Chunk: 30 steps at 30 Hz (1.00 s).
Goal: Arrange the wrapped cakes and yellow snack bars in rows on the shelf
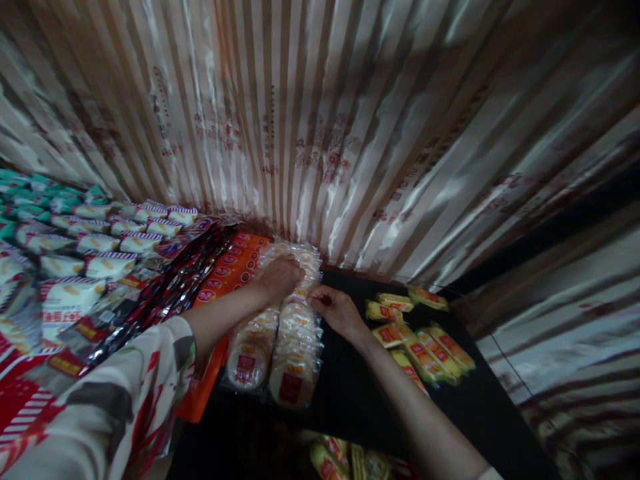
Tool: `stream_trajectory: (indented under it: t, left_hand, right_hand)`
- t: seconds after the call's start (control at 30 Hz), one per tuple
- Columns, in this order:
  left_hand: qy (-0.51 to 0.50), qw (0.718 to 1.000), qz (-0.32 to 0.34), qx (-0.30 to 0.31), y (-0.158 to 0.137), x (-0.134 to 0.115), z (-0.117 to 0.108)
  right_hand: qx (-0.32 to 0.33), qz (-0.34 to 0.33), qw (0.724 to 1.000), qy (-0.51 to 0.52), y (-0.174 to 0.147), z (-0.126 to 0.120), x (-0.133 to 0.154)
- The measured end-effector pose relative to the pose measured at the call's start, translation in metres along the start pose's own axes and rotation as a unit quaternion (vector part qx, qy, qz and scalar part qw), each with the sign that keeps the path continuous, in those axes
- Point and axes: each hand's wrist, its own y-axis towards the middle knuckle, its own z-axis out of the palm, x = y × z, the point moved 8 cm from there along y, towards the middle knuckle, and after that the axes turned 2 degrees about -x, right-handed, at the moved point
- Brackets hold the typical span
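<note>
Two rows of round, pale rice crackers in clear wrappers with red and yellow labels lie overlapping on the black surface. My left hand bends over the far part of these rows, its fingers curled down at a packet in the right row. At the right edge of the same row, my right hand pinches the edge of a rice cracker packet with thumb and forefinger. The fingertips of both hands are dim and partly hidden, close to each other.
Orange printed packets and dark shiny packets lie to the left. Beyond them are white snack bags and green bags. Several yellow packets lie to the right on the black surface. A striped curtain hangs behind.
</note>
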Motion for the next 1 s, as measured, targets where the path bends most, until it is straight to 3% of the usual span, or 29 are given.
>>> stream_trajectory:
  t: [0.23,0.5,0.7,0.83,1.0]
  left_hand:
    - [0.008,1.000,-0.004,0.012,-0.002,0.000,0.000]
    - [0.000,1.000,-0.004,-0.010,-0.002,0.004,0.002]
    - [-0.001,0.998,-0.014,-0.056,-0.015,-0.002,-0.018]
    - [-0.019,0.999,0.014,-0.029,-0.024,-0.009,-0.019]
    - [-0.016,1.000,0.003,-0.004,-0.024,-0.008,-0.014]
  right_hand:
    - [-0.073,0.020,0.995,-0.066,-0.003,-0.005,0.004]
    - [-0.096,0.044,0.987,-0.123,-0.005,-0.006,0.010]
    - [-0.105,0.045,0.985,-0.126,-0.005,-0.007,0.008]
    - [-0.111,0.038,0.986,-0.118,-0.004,-0.006,0.008]
    - [-0.107,0.047,0.988,-0.103,-0.006,-0.004,0.006]
